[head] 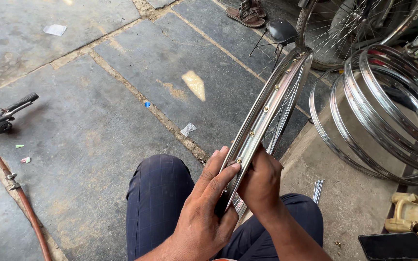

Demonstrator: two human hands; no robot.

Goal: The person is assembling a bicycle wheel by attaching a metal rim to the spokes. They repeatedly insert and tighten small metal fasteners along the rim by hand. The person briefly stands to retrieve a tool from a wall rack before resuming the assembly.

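Both hands [228, 193] clasp the upright wheel rim [272, 104] (fingers curled).

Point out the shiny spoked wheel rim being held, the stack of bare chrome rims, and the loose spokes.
shiny spoked wheel rim [272, 104], head view, inner channel
stack of bare chrome rims [388, 130], head view, front hoop
loose spokes [317, 191], head view, bundle's middle

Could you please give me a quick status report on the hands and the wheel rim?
Left hand and right hand both gripping the near edge of the spoked rim. Rim upright on edge between the knees. Stack of bare rims to the right, apart from it.
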